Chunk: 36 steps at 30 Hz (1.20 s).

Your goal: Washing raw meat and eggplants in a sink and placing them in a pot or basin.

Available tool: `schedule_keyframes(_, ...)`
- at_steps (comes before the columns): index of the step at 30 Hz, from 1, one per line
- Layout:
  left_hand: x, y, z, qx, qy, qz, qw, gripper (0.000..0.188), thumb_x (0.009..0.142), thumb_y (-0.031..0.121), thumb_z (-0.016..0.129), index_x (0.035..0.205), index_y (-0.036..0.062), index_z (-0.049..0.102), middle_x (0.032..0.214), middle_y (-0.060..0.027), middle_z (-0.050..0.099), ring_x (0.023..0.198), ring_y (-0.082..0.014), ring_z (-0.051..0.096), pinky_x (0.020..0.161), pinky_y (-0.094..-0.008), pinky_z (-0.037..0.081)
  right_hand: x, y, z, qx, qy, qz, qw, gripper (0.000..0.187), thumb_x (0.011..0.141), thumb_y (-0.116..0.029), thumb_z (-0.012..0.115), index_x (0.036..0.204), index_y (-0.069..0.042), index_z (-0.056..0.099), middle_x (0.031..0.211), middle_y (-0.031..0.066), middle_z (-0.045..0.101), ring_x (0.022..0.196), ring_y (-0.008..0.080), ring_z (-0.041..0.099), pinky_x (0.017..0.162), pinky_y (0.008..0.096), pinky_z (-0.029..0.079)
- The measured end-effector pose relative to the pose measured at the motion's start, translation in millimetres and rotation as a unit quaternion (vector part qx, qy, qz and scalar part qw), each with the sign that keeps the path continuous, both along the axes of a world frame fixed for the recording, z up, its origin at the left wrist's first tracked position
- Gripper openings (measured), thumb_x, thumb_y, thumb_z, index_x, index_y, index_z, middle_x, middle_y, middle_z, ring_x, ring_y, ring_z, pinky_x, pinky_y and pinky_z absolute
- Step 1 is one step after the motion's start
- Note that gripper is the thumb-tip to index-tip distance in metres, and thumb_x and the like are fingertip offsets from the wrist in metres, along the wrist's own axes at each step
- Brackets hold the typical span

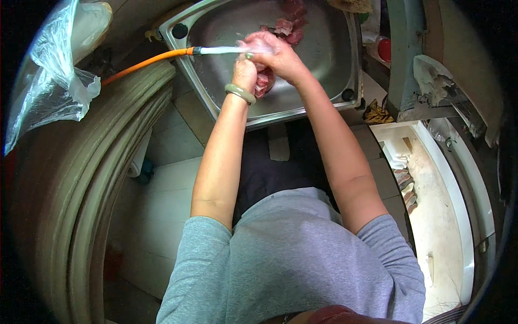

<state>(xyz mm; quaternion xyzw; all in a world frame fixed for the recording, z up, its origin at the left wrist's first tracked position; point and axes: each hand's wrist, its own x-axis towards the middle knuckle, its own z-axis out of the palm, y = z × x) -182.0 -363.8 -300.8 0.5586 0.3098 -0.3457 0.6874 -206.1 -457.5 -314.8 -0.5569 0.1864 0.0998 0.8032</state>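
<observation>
Our grey shirt (291,259) fills six o'clock; at twelve, over the steel sink (324,48), our left hand (245,70) and right hand (275,51) clasp raw meat (264,81) under the hose (145,62) water; turn pieces, rinse gently

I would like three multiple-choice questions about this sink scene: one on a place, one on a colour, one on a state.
1. Where are both hands?
A. over the steel sink
B. on the white tray at the right
C. on the plastic bag

2. What colour is the hose that reaches into the sink?
A. blue
B. orange
C. black

3. What is the state of the hose?
A. coiled on the floor
B. dry and capped
C. water runs from its end

Answers:
1 A: the left hand and right hand hold a piece of raw meat above the steel sink.
2 B: the hose is orange along its length.
3 C: a pale stream of water leaves its end toward the hands.
</observation>
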Motion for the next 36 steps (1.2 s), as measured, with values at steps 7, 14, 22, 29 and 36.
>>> schedule_keyframes(7,4.2,2.8,7.1,0.038,-0.033,-0.146,0.988,0.076,0.077,0.076,0.033,0.092,0.006,0.061,0.066,-0.0019,0.057,0.049,-0.0081,0.049,0.043,-0.0237,0.04,11.8,2.9,-26.9,-0.048,0.116,-0.147,0.981,0.024,0.089,-0.025,0.052,0.085,-0.003,0.062,0.074,0.0013,0.062,0.065,0.0122,0.055,0.061,0.027,0.046)
schedule_keyframes(14,8.1,12.0,5.7,0.051,-0.041,-0.123,0.99,0.071,0.089,0.062,0.028,0.105,-0.0003,0.06,0.082,-0.0082,0.063,0.066,-0.0134,0.059,0.056,-0.0283,0.047,-1.2,-21.3,23.9,0.096,0.044,0.024,0.994,0.032,0.085,-0.016,0.059,0.115,-0.004,0.054,0.108,0.0033,0.06,0.093,0.0107,0.056,0.083,0.0258,0.044)
schedule_keyframes(22,2.9,13.4,10.8,0.065,0.022,-0.169,0.983,0.063,0.084,0.063,0.043,0.081,0.0026,0.061,0.068,-0.0051,0.058,0.055,-0.0117,0.055,0.048,-0.0255,0.041,6.4,0.6,-5.4,-0.066,0.105,-0.09,0.988,0.021,0.089,-0.019,0.052,0.097,-0.003,0.064,0.087,0.0031,0.065,0.078,0.0095,0.057,0.074,0.0251,0.046)
schedule_keyframes(29,11.9,26.1,-2.6,0.0,0.015,-0.208,0.978,0.044,0.081,0.042,0.06,0.099,0.0025,0.059,0.084,-0.0028,0.06,0.07,-0.0108,0.056,0.061,-0.0231,0.045,10.6,10.0,-24.2,-0.055,0.086,-0.14,0.985,0.027,0.09,-0.017,0.045,0.088,-0.001,0.066,0.084,0.0078,0.066,0.075,0.0139,0.059,0.07,0.0286,0.048)
schedule_keyframes(36,12.0,0.9,12.8,-0.006,-0.076,-0.072,0.994,0.032,0.086,0.037,0.055,0.082,0.0056,0.058,0.066,-0.0025,0.057,0.05,-0.0109,0.051,0.044,-0.0241,0.039,21.7,-9.8,-62.0,-0.378,0.114,-0.186,0.9,0.022,0.082,-0.017,0.054,0.1,-0.007,0.061,0.091,0.0168,0.064,0.085,0.0345,0.061,0.077,0.0417,0.047)
